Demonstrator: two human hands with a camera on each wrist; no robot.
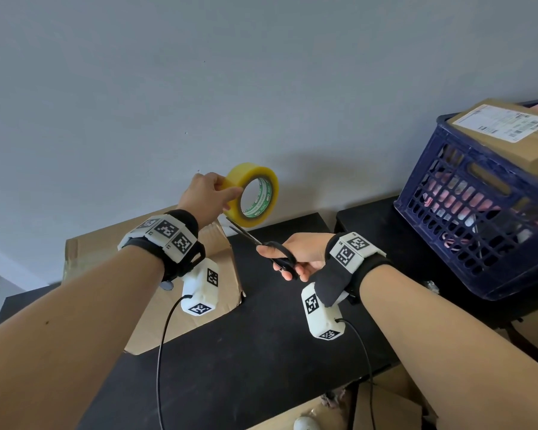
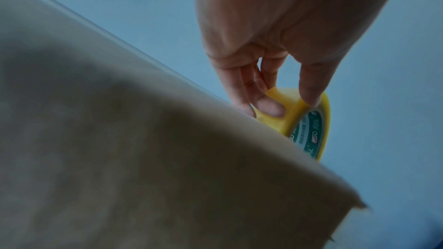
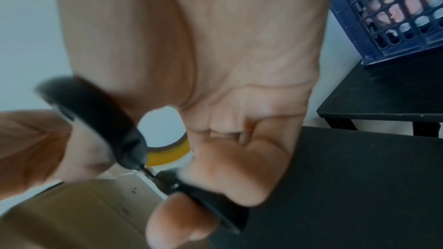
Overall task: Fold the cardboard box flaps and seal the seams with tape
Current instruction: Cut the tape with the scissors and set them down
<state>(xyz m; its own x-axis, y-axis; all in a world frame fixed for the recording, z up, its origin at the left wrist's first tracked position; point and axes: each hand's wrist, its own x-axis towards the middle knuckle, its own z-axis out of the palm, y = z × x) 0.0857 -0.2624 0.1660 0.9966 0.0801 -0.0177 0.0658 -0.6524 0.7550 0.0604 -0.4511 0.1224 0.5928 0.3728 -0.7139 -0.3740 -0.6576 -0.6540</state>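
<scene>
My left hand [image 1: 210,193] grips a yellow tape roll [image 1: 255,193] and holds it up in the air above the far corner of the brown cardboard box [image 1: 156,252]. In the left wrist view the fingers [image 2: 268,105] and thumb pinch the tape roll [image 2: 309,124] just past the box's edge [image 2: 143,139]. My right hand [image 1: 298,256] holds black scissors [image 1: 271,252] by their handles, the blades pointing up-left toward the underside of the roll. The right wrist view shows the scissors' handles [image 3: 100,116] in my fingers and a slice of the yellow tape roll [image 3: 167,154] behind them.
The box lies on a black table [image 1: 261,352]. A second black table [image 1: 416,243] to the right carries a dark blue plastic crate [image 1: 479,228] with another labelled cardboard box [image 1: 510,125] in it. A grey wall stands behind. More cardboard lies below the table's front edge.
</scene>
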